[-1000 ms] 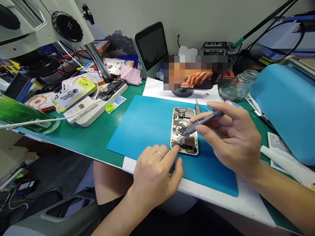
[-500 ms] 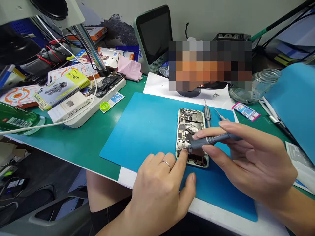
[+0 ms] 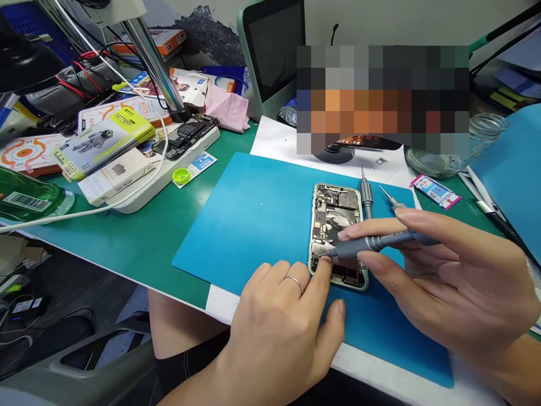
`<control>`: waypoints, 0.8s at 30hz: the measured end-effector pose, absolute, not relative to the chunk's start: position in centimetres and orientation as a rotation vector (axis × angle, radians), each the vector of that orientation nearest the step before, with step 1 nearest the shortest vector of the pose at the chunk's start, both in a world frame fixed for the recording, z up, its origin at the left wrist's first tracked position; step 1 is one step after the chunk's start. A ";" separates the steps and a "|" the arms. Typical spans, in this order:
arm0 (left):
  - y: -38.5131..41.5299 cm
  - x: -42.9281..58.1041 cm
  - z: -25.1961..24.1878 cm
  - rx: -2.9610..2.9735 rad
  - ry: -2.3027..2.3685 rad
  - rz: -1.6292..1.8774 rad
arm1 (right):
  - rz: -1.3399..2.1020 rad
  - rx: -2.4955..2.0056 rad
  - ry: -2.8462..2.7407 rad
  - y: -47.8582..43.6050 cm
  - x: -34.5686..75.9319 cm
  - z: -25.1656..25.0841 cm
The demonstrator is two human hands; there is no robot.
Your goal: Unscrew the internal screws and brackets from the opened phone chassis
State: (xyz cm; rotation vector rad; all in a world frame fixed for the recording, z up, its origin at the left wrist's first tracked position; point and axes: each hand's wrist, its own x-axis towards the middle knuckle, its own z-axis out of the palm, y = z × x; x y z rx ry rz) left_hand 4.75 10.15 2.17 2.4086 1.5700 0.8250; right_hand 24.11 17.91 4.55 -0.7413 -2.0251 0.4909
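Observation:
An opened smartphone [image 3: 338,217] lies on a blue mat [image 3: 249,208], its circuit boards and inner parts exposed. My right hand [image 3: 456,282] holds a grey precision screwdriver [image 3: 367,243] between thumb and fingers, tilted low over the phone. The tip points at the phone's lower left part; whether it sits in a screw is too small to tell. My left hand [image 3: 283,321], with a ring on one finger, touches the phone's lower left with its index fingertip, close beside the screwdriver tip. It grips nothing, and its thumb is apart from the fingers.
Beyond the phone lie another screwdriver [image 3: 366,194] and a pointed tool [image 3: 391,197]. A glass jar [image 3: 456,152] stands back right near a small pink-edged packet [image 3: 435,192]. At left are a battery box [image 3: 103,144], a white power strip [image 3: 139,194], a cable and a green bottle [image 3: 31,194].
The view has shifted, so the phone and hands appear slightly farther right. Both hands and the screwdriver keep nearly the same place on the phone.

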 end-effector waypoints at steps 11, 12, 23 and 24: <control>10.3 4.7 2.3 2.393 1.559 0.805 | 0.458 -0.772 -2.037 17.9 24.3 4.2; 10.3 4.7 2.2 2.393 1.557 0.797 | 0.459 -0.773 -2.040 17.9 24.3 4.2; 10.1 4.7 2.4 2.380 1.556 0.800 | 0.442 -0.693 -2.146 18.0 24.5 4.6; 10.1 4.7 2.4 2.380 1.554 0.799 | 0.442 -0.685 -2.150 18.0 24.6 4.6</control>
